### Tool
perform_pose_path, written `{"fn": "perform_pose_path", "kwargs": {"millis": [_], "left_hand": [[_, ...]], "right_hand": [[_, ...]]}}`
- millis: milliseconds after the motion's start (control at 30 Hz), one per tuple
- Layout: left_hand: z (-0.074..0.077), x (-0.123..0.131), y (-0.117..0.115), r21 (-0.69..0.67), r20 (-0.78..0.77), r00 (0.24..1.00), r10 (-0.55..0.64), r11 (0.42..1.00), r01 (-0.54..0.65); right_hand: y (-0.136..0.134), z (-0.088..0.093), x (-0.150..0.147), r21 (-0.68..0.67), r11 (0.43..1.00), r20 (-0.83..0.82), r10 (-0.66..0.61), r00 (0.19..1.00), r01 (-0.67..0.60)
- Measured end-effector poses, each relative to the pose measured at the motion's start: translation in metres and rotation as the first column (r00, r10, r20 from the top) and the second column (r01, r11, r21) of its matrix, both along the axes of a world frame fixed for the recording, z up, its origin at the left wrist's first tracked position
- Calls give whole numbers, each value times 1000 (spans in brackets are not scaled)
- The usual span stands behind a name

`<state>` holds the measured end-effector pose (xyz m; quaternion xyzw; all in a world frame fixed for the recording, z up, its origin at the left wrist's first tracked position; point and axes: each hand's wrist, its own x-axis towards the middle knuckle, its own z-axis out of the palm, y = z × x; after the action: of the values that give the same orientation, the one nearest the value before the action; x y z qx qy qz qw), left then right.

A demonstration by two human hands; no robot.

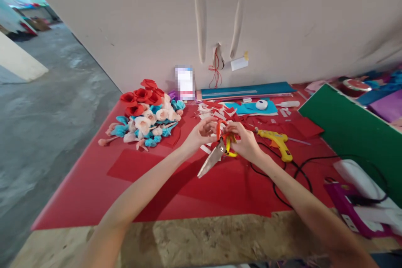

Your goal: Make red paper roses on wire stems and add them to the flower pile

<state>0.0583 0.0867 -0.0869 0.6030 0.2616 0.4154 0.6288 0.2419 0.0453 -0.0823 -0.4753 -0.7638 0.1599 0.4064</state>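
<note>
A pair of scissors [215,157] with orange and yellow handles is in my right hand [244,138], its blades pointing down and to the left over the red table. My right fingers are curled around the handles. My left hand [202,132] is beside the orange handle loop, its fingers bent and pinched together. Something small and red shows between the two hands, too blurred to name. White and red paper scraps [213,109] lie just behind the hands. To the right of my right hand rests a yellow glue gun [276,140].
Red, white and blue paper flowers [143,121] are heaped at the left. A phone [184,83] leans by the wall. A green board [354,134], a black cable [309,176] and a purple box [345,209] occupy the right side. Red sheets [125,165] lie on the table.
</note>
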Motion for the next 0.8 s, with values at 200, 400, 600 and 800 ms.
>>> {"fn": "perform_pose_path", "kwargs": {"millis": [200,400,600,800], "left_hand": [[-12,8,0,-71,64,992,108,992,-103],[-9,5,-7,-90,-4,996,91,992,-91],[-9,2,-4,-29,-102,991,86,996,-90],[-8,-6,14,102,-229,923,310,950,-294]], "right_hand": [[-3,1,-4,-50,999,-123,-14,992,8],[-1,-4,-7,-72,997,-184,25,983,-38],[-2,-8,-8,-95,993,-241,51,969,-75],[1,-12,0,-101,993,-360,15,933,-56]]}}
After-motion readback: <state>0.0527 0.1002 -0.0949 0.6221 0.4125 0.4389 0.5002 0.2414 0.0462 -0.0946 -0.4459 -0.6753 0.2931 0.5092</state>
